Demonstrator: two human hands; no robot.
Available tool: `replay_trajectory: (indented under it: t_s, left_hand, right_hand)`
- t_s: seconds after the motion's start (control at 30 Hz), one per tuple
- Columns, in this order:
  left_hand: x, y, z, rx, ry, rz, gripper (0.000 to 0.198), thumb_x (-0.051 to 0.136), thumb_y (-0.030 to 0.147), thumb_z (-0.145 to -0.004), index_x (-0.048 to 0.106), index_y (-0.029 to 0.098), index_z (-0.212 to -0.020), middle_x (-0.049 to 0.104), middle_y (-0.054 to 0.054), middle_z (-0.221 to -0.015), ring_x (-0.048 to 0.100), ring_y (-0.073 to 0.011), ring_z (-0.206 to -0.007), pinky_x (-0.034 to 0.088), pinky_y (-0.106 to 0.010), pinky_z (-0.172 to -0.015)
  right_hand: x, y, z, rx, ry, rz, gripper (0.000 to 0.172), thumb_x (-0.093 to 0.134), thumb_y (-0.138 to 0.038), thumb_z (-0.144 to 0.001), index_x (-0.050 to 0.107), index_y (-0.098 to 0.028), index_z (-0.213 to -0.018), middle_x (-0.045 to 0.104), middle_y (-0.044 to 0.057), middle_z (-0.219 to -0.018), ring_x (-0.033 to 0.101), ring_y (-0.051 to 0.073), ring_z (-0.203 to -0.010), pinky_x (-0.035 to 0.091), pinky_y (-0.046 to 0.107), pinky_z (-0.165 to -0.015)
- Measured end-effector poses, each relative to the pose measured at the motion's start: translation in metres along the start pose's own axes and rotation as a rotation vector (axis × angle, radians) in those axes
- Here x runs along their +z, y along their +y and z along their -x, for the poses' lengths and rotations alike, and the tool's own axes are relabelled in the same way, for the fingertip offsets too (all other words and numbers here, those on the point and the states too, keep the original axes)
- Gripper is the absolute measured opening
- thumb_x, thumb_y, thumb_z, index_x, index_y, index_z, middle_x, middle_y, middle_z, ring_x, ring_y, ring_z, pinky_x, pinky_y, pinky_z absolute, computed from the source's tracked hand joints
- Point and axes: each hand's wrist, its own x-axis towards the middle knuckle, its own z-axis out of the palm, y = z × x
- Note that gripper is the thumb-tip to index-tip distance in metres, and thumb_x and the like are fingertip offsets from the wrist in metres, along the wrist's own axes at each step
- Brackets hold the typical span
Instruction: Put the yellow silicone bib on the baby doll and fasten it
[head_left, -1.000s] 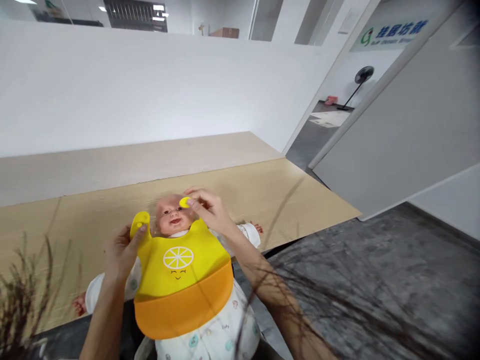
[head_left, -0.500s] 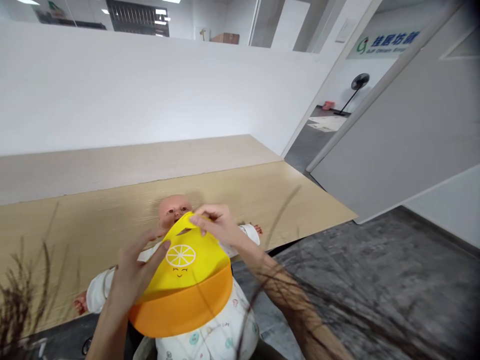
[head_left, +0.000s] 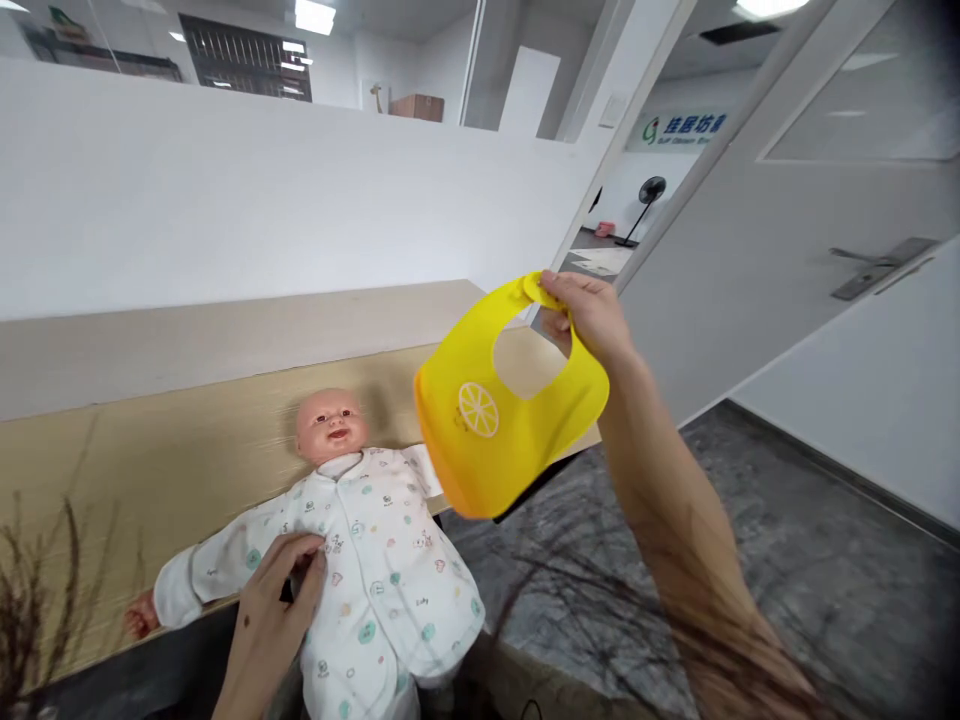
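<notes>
A yellow silicone bib (head_left: 517, 420) with a white lemon-slice print and an orange lower pocket hangs tilted in the air, up and to the right of the baby doll (head_left: 375, 540). My right hand (head_left: 592, 310) is closed on its neck strap, and the neck loop looks joined there. The doll lies face up in a white patterned outfit, its head on the table and its legs toward me. Against the side of the doll's chest rests my left hand (head_left: 281, 590), fingers curved and thumb apart from them. The bib hides the doll's far hand.
The wooden table (head_left: 187, 440) runs along a white partition wall (head_left: 247, 200) with glass above. To the right stand an open grey door (head_left: 787, 250) with a metal handle (head_left: 877, 265) and a doorway with a floor fan (head_left: 651, 190). Dark blurred strands cross the lower view.
The bib has come off the doll's chest, carried up and right by my right hand. My left hand has let go of the bib and moved down to the doll's side. The view has shifted right.
</notes>
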Motion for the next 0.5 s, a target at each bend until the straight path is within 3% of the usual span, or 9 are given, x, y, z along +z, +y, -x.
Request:
replay_trajectory:
  t_s: [0.1,0.23,0.37,0.5]
  left_hand:
    - [0.003,-0.011,-0.003,-0.030,-0.051,0.016,0.034,0.068,0.055,-0.084,0.075,0.022,-0.091,0.075,-0.006,-0.094,0.070,-0.0219,-0.084,0.059,-0.031,-0.077]
    - [0.002,-0.030,-0.006,-0.142,-0.003,0.071,0.039,0.071,0.059,-0.080,0.074,0.021,-0.087,0.075,-0.006,-0.089,0.070,-0.0221,-0.083,0.058,-0.030,-0.075]
    - [0.007,-0.041,-0.004,-0.211,0.066,0.127,0.041,0.073,0.060,-0.076,0.072,0.020,-0.085,0.074,-0.005,-0.085,0.068,-0.0214,-0.079,0.056,-0.030,-0.072]
    - [0.009,-0.042,0.002,-0.192,0.093,0.142,0.041,0.072,0.060,-0.078,0.072,0.020,-0.086,0.074,-0.006,-0.087,0.068,-0.0217,-0.083,0.056,-0.031,-0.076]
  right_hand:
    - [-0.017,-0.005,-0.023,-0.009,0.074,-0.004,0.039,0.086,-0.045,-0.078,0.059,-0.018,-0.066,0.044,-0.005,-0.053,0.031,0.004,-0.039,0.025,0.020,-0.038]
    - [-0.025,0.005,-0.050,-0.014,0.195,0.127,0.032,0.081,-0.037,-0.084,0.061,-0.018,-0.068,0.042,-0.005,-0.050,0.033,0.005,-0.040,0.027,0.020,-0.039]
    - [-0.013,0.030,-0.071,0.052,0.296,0.246,0.027,0.072,-0.025,-0.091,0.061,-0.016,-0.068,0.039,-0.005,-0.047,0.035,0.007,-0.041,0.024,0.021,-0.041]
    - [0.003,0.056,-0.099,0.125,0.375,0.202,0.029,0.069,-0.019,-0.091,0.057,-0.016,-0.064,0.042,-0.004,-0.050,0.038,0.008,-0.043,0.028,0.021,-0.042]
